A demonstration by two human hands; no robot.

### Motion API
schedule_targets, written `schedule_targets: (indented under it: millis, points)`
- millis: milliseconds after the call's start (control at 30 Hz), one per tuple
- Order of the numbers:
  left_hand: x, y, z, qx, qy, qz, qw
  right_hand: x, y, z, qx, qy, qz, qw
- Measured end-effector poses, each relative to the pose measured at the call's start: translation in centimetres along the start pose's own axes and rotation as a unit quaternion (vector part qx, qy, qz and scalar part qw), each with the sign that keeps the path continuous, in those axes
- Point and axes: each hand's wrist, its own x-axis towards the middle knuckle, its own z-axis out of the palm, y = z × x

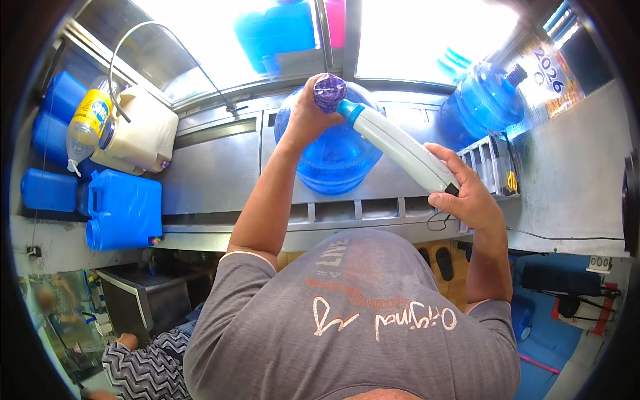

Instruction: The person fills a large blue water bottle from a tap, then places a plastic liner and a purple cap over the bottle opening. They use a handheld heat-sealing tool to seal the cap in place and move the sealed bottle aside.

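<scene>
A large round blue water bottle (340,160) stands upright on the metal counter before me. My left hand (312,110) grips its neck, where a purple printed plastic seal (330,92) covers the cap. My right hand (467,187) is closed around the rear end of a pale handheld heat gun (400,145). The tool's blue nozzle touches or nearly touches the right side of the seal; which of the two cannot be told. A thin dark cord hangs near the tool's rear.
Blue jugs (125,205), a cream container (145,130) and a yellow-labelled bottle (90,120) sit left. Another round bottle (480,105) stands right, behind a rack (482,165) with yellow scissors (511,181). A person in zigzag-patterned clothing (145,365) is at lower left.
</scene>
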Motion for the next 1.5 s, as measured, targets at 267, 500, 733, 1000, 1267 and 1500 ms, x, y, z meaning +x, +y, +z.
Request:
schedule_targets:
  millis: [267, 500, 733, 1000, 1267, 1500]
  points:
    - [-0.4, 0.4, 1.0, 0.018, 0.061, 0.012, 0.998, -0.9, -1.1, 2.3, 0.014, 0.031, -0.005, 0.999]
    - [-0.8, 0.7, 1.2, 0.039, 0.078, 0.011, 0.996, -1.2, -2.3, 1.5, -0.035, 0.044, 0.002, 0.998]
    - [-1.1, 1.4, 0.6, 0.002, 0.058, -0.003, 0.998, -1.1, -4.2, 1.0, -0.054, 0.05, 0.015, 0.997]
    - [-0.3, 2.0, -0.8, -0.007, -0.009, -0.017, 1.0, 0.4, -5.1, -4.0, -0.15, 0.033, 0.023, 0.988]
    - [2.6, -1.4, -1.8, -0.112, -0.159, -0.021, 0.981, 5.3, -7.9, -8.7, -0.26, -0.035, -0.006, 0.965]
    - [2.7, -1.5, -1.7, -0.12, -0.172, -0.005, 0.978, 9.2, -9.1, -11.4, -0.31, -0.068, 0.004, 0.948]
